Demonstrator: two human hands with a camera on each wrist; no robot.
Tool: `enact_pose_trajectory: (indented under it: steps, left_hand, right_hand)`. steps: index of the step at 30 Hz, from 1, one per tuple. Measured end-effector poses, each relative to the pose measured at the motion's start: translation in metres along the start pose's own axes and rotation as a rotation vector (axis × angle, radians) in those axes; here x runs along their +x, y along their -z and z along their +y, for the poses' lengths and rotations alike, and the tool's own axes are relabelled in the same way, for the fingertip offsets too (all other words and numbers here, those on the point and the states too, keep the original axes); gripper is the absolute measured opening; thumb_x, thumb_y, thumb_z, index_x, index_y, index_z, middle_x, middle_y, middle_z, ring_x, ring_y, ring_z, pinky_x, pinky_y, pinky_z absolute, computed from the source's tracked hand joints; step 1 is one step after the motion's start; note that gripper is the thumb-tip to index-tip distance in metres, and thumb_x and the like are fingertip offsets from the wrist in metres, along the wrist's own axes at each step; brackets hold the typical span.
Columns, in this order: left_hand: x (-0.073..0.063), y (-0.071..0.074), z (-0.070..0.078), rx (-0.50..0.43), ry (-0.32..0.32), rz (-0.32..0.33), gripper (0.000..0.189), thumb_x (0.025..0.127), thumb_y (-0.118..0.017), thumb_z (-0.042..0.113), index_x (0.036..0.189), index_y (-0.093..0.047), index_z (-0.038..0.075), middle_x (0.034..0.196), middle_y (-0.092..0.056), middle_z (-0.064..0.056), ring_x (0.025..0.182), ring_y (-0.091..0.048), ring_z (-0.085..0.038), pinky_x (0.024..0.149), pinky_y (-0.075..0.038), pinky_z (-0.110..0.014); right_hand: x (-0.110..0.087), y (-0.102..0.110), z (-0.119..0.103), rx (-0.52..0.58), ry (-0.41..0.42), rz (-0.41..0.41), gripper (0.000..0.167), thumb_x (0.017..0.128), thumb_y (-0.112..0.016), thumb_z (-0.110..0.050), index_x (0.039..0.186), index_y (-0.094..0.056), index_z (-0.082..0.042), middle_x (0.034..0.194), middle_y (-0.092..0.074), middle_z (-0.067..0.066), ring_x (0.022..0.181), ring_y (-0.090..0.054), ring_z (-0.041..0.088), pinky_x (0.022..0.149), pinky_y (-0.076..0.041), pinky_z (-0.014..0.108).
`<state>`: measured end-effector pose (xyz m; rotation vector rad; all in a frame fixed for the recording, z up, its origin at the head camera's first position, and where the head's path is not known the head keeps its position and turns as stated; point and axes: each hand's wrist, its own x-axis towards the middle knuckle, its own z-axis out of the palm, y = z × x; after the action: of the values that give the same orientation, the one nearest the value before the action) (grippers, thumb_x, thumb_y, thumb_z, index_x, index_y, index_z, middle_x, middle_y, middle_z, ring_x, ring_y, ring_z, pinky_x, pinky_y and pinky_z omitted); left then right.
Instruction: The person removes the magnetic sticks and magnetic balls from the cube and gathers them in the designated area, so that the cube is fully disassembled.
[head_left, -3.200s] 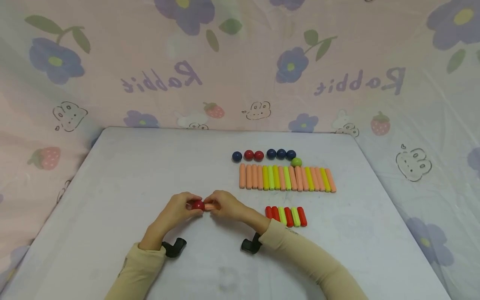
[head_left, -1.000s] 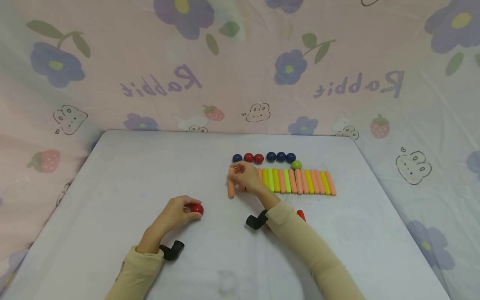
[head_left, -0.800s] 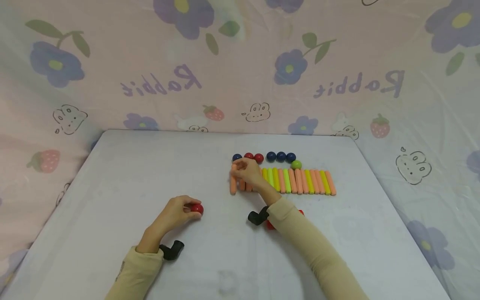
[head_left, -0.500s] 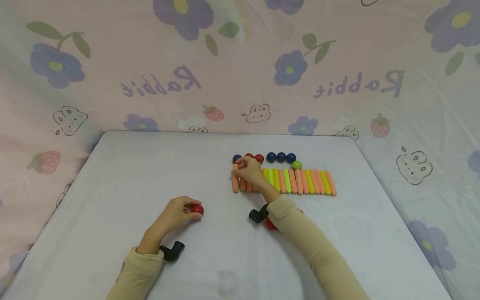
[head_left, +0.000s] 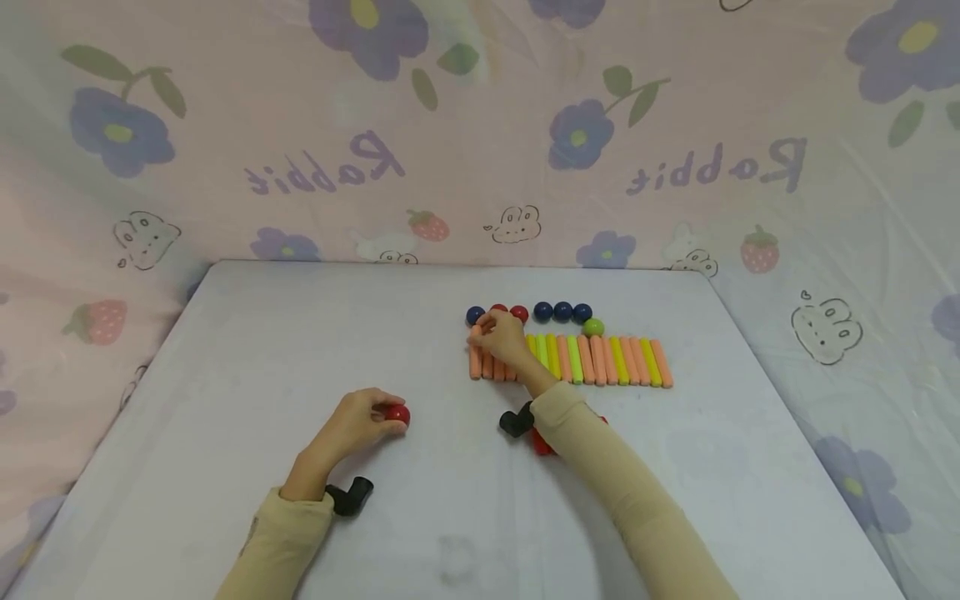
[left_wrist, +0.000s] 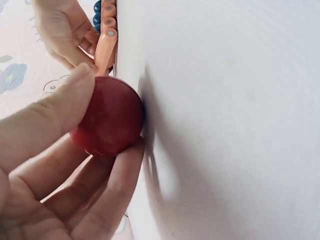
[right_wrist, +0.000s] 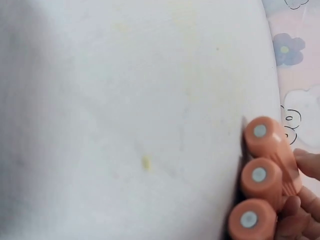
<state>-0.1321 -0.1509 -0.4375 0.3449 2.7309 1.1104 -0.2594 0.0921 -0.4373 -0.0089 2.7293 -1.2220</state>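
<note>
My left hand (head_left: 356, 427) pinches a glossy red ball (head_left: 398, 415) between thumb and fingers, just at the white table top; the left wrist view shows the ball (left_wrist: 111, 117) close up. Further back and to the right, my right hand (head_left: 507, 340) holds an orange stick (head_left: 475, 360) at the left end of a long row of sticks. In the right wrist view this orange stick (right_wrist: 264, 137) has a grey disc in its end and lies against similar sticks (right_wrist: 259, 175). The hand hides part of the row.
The row continues right with orange, yellow and green sticks (head_left: 600, 361). Behind it lie several dark blue balls (head_left: 562, 312), red balls (head_left: 519, 314) and a green ball (head_left: 593, 327). Short red sticks (head_left: 542, 442) are mostly hidden under the right sleeve. A patterned cloth hangs behind the table.
Earlier both hands met at the red ball and an orange stick. The right hand has since carried the stick right and back, then slid it against the row. The left hand stays with the ball.
</note>
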Motion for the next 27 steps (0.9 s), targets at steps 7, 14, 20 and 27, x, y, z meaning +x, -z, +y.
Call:
enact_pose_trajectory:
  steps: [7, 14, 20, 27]
  left_hand:
    - [0.003, -0.001, 0.001, 0.006, 0.008, -0.015, 0.035, 0.077, -0.079, 0.012, 0.108, -0.07, -0.002, 0.104, -0.069, -0.02, 0.088, -0.065, -0.022, 0.078, -0.056, -0.035]
    - [-0.003, 0.003, 0.001, -0.017, 0.015, -0.025, 0.036, 0.076, -0.08, 0.011, 0.108, -0.07, -0.003, 0.106, -0.069, -0.021, 0.091, -0.067, -0.026, 0.081, -0.057, -0.038]
    - [-0.001, 0.006, 0.002, -0.011, -0.001, -0.052, 0.036, 0.077, -0.079, 0.011, 0.109, -0.069, -0.002, 0.105, -0.07, -0.018, 0.089, -0.065, -0.022, 0.079, -0.056, -0.037]
    - [0.016, 0.013, -0.004, -0.038, -0.066, -0.115, 0.038, 0.081, -0.076, 0.009, 0.114, -0.066, -0.006, 0.107, -0.068, -0.021, 0.094, -0.067, -0.027, 0.083, -0.057, -0.039]
  right_hand:
    - [0.002, -0.001, 0.002, -0.032, 0.02, 0.008, 0.03, 0.085, -0.073, -0.017, 0.109, -0.063, -0.004, 0.106, -0.067, 0.013, 0.098, -0.058, 0.025, 0.093, -0.05, 0.034]
    - [-0.004, -0.004, 0.0, -0.016, 0.011, 0.0, 0.029, 0.086, -0.071, -0.015, 0.112, -0.063, -0.006, 0.111, -0.066, 0.012, 0.098, -0.057, 0.025, 0.091, -0.051, 0.033]
    - [-0.01, -0.002, -0.002, -0.007, 0.056, 0.027, 0.029, 0.087, -0.069, -0.012, 0.115, -0.063, -0.005, 0.118, -0.066, 0.012, 0.098, -0.058, 0.025, 0.092, -0.051, 0.034]
    - [-0.027, 0.006, -0.007, 0.04, 0.093, -0.022, 0.03, 0.09, -0.067, -0.015, 0.118, -0.061, -0.006, 0.116, -0.064, 0.012, 0.093, -0.056, 0.024, 0.08, -0.049, 0.025]
